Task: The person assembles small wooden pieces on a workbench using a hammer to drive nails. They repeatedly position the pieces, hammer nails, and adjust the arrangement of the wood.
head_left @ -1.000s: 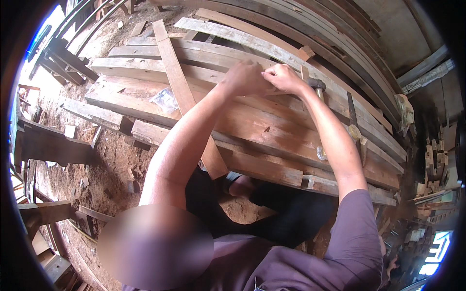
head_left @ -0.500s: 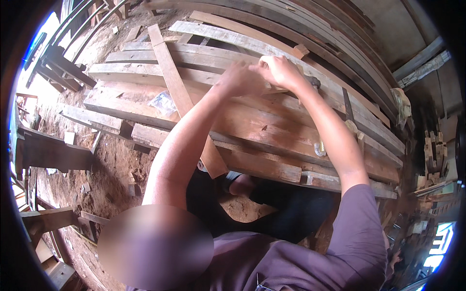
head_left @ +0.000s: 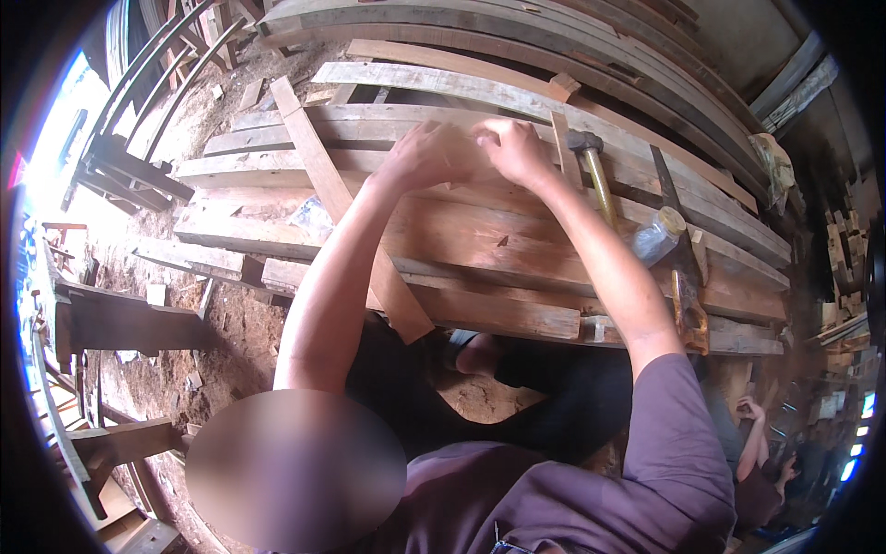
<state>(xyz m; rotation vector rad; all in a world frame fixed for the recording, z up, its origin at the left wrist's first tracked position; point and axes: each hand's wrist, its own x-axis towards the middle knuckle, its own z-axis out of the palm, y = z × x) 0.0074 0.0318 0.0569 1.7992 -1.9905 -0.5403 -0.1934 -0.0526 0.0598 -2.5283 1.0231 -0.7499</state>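
While left hand [head_left: 415, 161] and right hand [head_left: 519, 154] curl over planks [head_left: 461, 227], grip unclear, scraps [head_left: 156, 295] litter the dirt floor [head_left: 242, 325].

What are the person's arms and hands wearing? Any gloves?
No gloves: the left hand and right hand are bare. Both forearms are bare too, with no watch showing. The right sleeve is short, loose and dusky purple; the left one is blurred out.

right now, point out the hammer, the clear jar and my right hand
Hammer [head_left: 600, 182]: head view, on the yellow handle
Clear jar [head_left: 653, 241]: head view, on its body
Right hand [head_left: 519, 154]: head view, back of the hand
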